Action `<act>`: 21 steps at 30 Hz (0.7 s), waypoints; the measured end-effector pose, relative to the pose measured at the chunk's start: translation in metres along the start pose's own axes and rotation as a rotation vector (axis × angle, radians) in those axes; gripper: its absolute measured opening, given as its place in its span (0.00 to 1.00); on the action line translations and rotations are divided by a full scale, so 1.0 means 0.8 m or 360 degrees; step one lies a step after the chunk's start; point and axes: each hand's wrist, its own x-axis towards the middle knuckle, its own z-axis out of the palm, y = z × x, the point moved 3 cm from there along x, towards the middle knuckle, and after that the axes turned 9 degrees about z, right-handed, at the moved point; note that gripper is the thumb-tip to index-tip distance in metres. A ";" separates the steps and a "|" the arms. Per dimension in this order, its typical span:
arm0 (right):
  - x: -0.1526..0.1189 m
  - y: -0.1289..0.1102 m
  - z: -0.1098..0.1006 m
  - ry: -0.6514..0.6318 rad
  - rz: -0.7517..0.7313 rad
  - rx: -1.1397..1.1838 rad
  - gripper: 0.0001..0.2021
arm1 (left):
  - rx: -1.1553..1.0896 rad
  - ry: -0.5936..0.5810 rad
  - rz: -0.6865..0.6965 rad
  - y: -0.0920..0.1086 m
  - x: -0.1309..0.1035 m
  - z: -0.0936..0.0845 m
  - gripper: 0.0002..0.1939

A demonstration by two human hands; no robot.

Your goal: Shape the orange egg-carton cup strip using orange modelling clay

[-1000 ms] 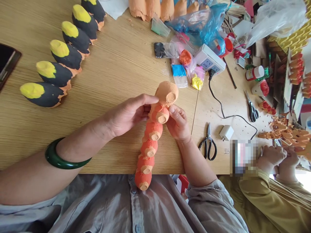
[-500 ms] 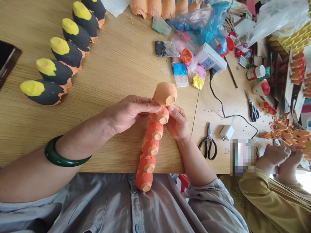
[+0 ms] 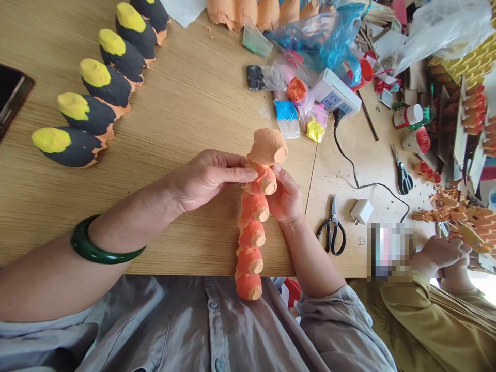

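Left hand [image 3: 209,175] and right hand [image 3: 287,199] both clasp the strip [image 3: 253,235] near its upper end.
The left thumb lies on the second bump; the right hand pinches the opposite side, its fingers partly hidden. Between the forearms, the strip's lower end passes the table [image 3: 186,103] edge, over the shirt [image 3: 186,320]. Wood stretches leftward to the black cups [image 3: 124,64]; scissors [image 3: 334,222] sit near the right forearm, bags [image 3: 287,121] beyond the top.

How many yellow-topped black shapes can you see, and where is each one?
6, in a slanting row, upper left: nearest shape, second shape, third shape, fourth shape, fifth shape, and farthest shape, cut by the top edge; more may lie beyond.
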 end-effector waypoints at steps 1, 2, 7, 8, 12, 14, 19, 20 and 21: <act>-0.001 -0.001 0.000 0.0019 0.0012 0.0010 0.20 | -0.0008 -0.0011 0.0003 0.000 0.000 0.001 0.11; -0.002 -0.003 0.000 0.0050 0.0021 0.0015 0.20 | -0.0020 -0.0030 0.0004 0.000 0.000 0.002 0.10; -0.003 -0.008 -0.001 0.0211 0.0014 0.0030 0.18 | -0.0085 -0.0100 0.0001 0.002 0.002 0.009 0.12; -0.003 -0.009 0.000 0.0209 0.0006 0.0035 0.18 | -0.0100 -0.0088 -0.0005 0.002 0.003 0.009 0.14; -0.002 -0.008 0.004 0.0141 -0.0024 0.0013 0.22 | -0.0169 0.0000 -0.0065 -0.004 0.002 0.006 0.20; -0.002 -0.007 0.005 0.0129 -0.0036 -0.0017 0.23 | -0.0187 0.0013 -0.0098 -0.007 0.002 0.002 0.22; -0.002 -0.007 0.003 0.0135 -0.0039 -0.0055 0.23 | -0.0294 -0.0038 -0.0171 -0.012 0.002 -0.002 0.19; -0.002 -0.006 0.002 0.0122 -0.0040 -0.0045 0.22 | -0.0312 -0.0067 -0.0177 -0.012 0.002 -0.001 0.18; -0.001 -0.006 0.002 0.0107 -0.0041 -0.0034 0.21 | -0.0319 -0.0095 -0.0172 -0.011 0.002 0.001 0.17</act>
